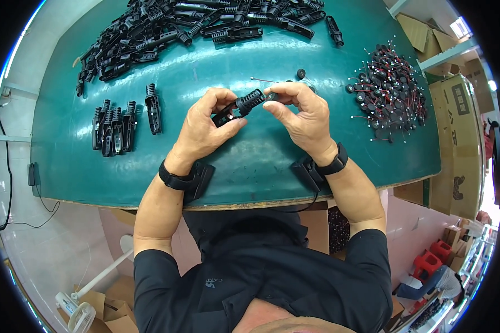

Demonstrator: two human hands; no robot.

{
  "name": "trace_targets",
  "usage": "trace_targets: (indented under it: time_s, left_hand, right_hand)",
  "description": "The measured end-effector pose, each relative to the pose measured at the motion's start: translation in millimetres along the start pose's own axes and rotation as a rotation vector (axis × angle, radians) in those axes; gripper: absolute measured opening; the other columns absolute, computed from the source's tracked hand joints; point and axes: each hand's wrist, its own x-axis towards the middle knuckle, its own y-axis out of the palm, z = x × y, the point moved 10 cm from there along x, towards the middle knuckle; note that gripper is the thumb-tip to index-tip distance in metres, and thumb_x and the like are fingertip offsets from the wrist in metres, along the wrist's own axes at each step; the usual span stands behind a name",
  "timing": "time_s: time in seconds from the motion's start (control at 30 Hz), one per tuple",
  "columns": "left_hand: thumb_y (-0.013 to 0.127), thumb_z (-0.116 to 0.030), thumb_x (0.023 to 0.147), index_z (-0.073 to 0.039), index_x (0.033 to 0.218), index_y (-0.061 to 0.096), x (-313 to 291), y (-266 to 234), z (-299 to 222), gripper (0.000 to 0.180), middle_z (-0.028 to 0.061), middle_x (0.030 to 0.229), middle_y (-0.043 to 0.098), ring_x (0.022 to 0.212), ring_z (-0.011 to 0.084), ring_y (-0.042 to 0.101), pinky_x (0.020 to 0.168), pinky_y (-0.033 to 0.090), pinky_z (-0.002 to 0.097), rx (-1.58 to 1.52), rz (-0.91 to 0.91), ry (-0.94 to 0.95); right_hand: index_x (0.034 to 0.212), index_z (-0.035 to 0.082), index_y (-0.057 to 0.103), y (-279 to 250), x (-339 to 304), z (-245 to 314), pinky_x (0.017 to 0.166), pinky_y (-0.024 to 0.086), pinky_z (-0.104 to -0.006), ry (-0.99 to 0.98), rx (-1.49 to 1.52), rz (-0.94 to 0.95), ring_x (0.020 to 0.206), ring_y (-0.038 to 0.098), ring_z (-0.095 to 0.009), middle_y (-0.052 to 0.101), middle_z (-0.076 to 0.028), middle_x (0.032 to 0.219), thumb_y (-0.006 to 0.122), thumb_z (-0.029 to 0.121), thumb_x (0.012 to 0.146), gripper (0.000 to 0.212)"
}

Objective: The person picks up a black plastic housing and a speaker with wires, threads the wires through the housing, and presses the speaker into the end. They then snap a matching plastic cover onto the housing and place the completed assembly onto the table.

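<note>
Over the green tabletop (250, 166), my left hand (205, 122) grips a black plastic housing (249, 102) with a ribbed, threaded end that points up and to the right. Close to that end, my right hand (305, 116) pinches a small round black part (272, 97) between thumb and fingertips. Whether the two parts touch I cannot tell. A thin red wire (261, 79) with a pale tip lies just beyond my right fingertips. Another small round black part (300, 73) rests on the table behind that hand.
Along the far edge spreads a big heap of black housings (150, 33). Several more housings (114, 127) stand grouped at the left, with a single one (153, 109) beside them. At the right lies a pile of round black parts with red wires (389, 91). Cardboard boxes (455, 144) flank the table's right side.
</note>
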Motion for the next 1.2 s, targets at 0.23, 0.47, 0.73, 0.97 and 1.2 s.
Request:
trace_targets:
  time_s: [0.23, 0.47, 0.73, 0.97, 1.2]
  left_hand:
    - [0.087, -0.007, 0.077, -0.002, 0.115, 0.067, 2, -5, -7, 0.043, 0.0066, 0.101, 0.068, 0.086, 0.0141, 0.067, 0.079, 0.056, 0.0296, 0.086, -0.014, 0.091]
    - [0.087, -0.007, 0.076, -0.002, 0.114, 0.070, 2, -5, -11, 0.041, 0.0060, 0.098, 0.068, 0.082, 0.0134, 0.066, 0.075, 0.055, 0.0282, 0.125, 0.026, 0.076]
    - [0.087, -0.007, 0.078, -0.003, 0.117, 0.070, 2, -4, -3, 0.043, 0.0030, 0.098, 0.068, 0.085, 0.0102, 0.065, 0.077, 0.054, 0.0255, 0.082, 0.100, -0.002]
    - [0.087, -0.003, 0.082, -0.003, 0.122, 0.068, -2, 1, 14, 0.044, 0.0000, 0.105, 0.068, 0.094, 0.0074, 0.065, 0.085, 0.054, 0.0242, -0.140, 0.100, -0.129]
    - [0.086, 0.001, 0.082, -0.001, 0.123, 0.068, 1, 0, 13, 0.044, 0.0002, 0.108, 0.068, 0.097, 0.0074, 0.065, 0.087, 0.054, 0.0232, -0.235, 0.084, -0.148]
  right_hand:
    - [0.115, 0.003, 0.076, 5, 3, -7, 0.075, 0.056, -0.0260, 0.008, -0.039, 0.064, 0.086, 0.070, -0.012, 0.076, -0.006, 0.101, 0.082, 0.010, 0.090, 0.027]
    - [0.117, 0.003, 0.077, 7, 3, -6, 0.076, 0.056, -0.0268, -0.006, -0.116, 0.111, 0.085, 0.071, -0.015, 0.077, -0.009, 0.101, 0.082, 0.011, 0.091, 0.029]
    - [0.120, 0.003, 0.076, 10, 3, -8, 0.076, 0.057, -0.0274, -0.005, -0.107, 0.175, 0.088, 0.074, -0.017, 0.079, -0.012, 0.105, 0.082, 0.012, 0.090, 0.032]
    - [0.131, 0.004, 0.071, 15, -4, 4, 0.082, 0.060, -0.0313, -0.139, -0.212, 0.121, 0.097, 0.076, -0.022, 0.076, -0.016, 0.119, 0.080, 0.006, 0.090, 0.042]
    - [0.139, 0.003, 0.065, 19, -5, 13, 0.087, 0.061, -0.0342, -0.234, -0.261, 0.089, 0.103, 0.076, -0.029, 0.074, -0.018, 0.124, 0.077, 0.001, 0.090, 0.050]
